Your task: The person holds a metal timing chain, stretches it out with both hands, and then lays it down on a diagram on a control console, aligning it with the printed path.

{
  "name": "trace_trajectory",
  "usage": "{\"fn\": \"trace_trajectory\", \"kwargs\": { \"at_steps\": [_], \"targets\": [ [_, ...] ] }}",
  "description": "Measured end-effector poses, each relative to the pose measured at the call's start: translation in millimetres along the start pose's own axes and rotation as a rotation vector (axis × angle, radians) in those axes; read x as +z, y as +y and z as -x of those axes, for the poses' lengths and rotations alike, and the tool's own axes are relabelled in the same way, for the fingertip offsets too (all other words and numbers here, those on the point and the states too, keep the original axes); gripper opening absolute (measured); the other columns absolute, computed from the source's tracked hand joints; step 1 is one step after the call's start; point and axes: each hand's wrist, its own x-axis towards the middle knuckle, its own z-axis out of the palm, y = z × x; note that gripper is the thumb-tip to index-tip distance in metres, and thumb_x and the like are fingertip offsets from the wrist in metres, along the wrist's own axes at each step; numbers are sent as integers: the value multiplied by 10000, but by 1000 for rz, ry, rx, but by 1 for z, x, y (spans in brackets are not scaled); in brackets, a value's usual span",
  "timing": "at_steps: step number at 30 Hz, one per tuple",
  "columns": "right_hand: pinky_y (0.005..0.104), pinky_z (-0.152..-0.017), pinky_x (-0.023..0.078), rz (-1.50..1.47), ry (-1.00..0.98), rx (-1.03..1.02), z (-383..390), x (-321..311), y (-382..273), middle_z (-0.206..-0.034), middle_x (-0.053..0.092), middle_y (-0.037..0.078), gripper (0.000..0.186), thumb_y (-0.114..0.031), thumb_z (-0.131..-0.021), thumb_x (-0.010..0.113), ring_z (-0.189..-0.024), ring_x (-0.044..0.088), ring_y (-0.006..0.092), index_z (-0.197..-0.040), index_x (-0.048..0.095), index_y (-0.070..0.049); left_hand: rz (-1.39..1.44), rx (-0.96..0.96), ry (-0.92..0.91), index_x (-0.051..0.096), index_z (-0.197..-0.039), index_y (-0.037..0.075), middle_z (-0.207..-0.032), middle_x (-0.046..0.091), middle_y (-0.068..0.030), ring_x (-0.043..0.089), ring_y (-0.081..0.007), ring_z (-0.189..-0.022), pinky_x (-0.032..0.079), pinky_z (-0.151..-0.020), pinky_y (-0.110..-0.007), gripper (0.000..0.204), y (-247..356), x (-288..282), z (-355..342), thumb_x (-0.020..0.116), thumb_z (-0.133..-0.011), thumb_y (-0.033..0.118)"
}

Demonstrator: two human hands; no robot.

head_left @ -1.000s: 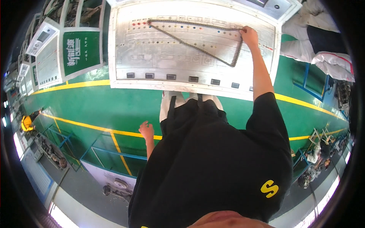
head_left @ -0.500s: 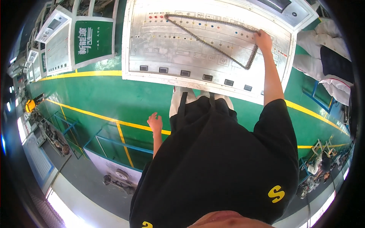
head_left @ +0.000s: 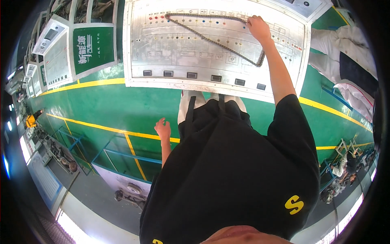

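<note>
A dark metal roller chain (head_left: 203, 37) lies as a long, roughly triangular loop on a silver printed panel (head_left: 162, 63). My right hand (head_left: 258, 29) reaches over the far right part of the loop, its fingers closed on the chain at the upper right corner. The fingers partly hide the chain there. One corner of the loop points toward the near edge, just left of my right forearm. My left hand (head_left: 163, 129) hangs at my left side over the green floor, away from the panel. It holds nothing, and its fingers are loosely bent and apart.
The panel has small coloured sockets and a row of dark rectangular switches (head_left: 191, 75) near its front edge. Similar white machines (head_left: 57, 53) stand at the left. White fabric (head_left: 345, 44) lies at the right. A blue metal frame (head_left: 130, 156) stands behind my left arm.
My right hand has moved left and slightly farther away, with the chain's upper right corner shifting with it. The whole view has moved a little. My left hand still hangs at my side.
</note>
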Motion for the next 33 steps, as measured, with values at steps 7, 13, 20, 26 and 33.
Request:
{"fn": "trace_trajectory", "kwargs": {
  "at_steps": [7, 13, 20, 26, 33],
  "targets": [
    [437, -887, 541, -69, -47, 20, 12, -2, 0, -1043, 642, 79, 201, -258, -934, 612, -1071, 609, 293, -1001, 672, -77, 16, -65, -2, 689, -1134, 90, -982, 682, -87, 617, -278, -989, 406, -965, -415, 319, -8, 8, 12, 645, -836, 197],
    [443, -900, 533, -100, -34, 4, 24, 0, -14, -1078, 637, 94, 210, -249, -928, 611, -1090, 610, 301, -1033, 659, -73, -18, -118, -79, 689, -1147, 102, -979, 680, -89, 614, -281, -989, 404, -977, -413, 334, -14, 17, 26, 651, -835, 216],
    [440, -889, 530, -114, -68, 30, 20, -1, -10, -1073, 635, 95, 182, -197, -883, 614, -1068, 614, 310, -1006, 647, -67, -30, -104, -85, 690, -1140, 113, -977, 680, -80, 616, -274, -996, 401, -966, -417, 322, -15, 18, 22, 651, -837, 216],
    [428, -854, 542, -207, 61, -96, 30, 3, -9, -1050, 623, 82, 166, -143, -875, 609, -991, 637, 310, -1016, 649, -65, -2, -61, -50, 693, -1132, 114, -981, 683, -77, 618, -264, -997, 399, -971, -421, 310, -18, 17, 21, 649, -841, 210],
    [416, -859, 543, -255, 113, -183, 28, 9, 0, -1086, 610, 86, 172, -55, -887, 578, -982, 641, 313, -1042, 653, -43, -17, -52, -57, 700, -1132, 131, -990, 697, -72, 635, -270, -999, 427, -944, -427, 317, -20, 16, 22, 667, -840, 250]
  ]
}}
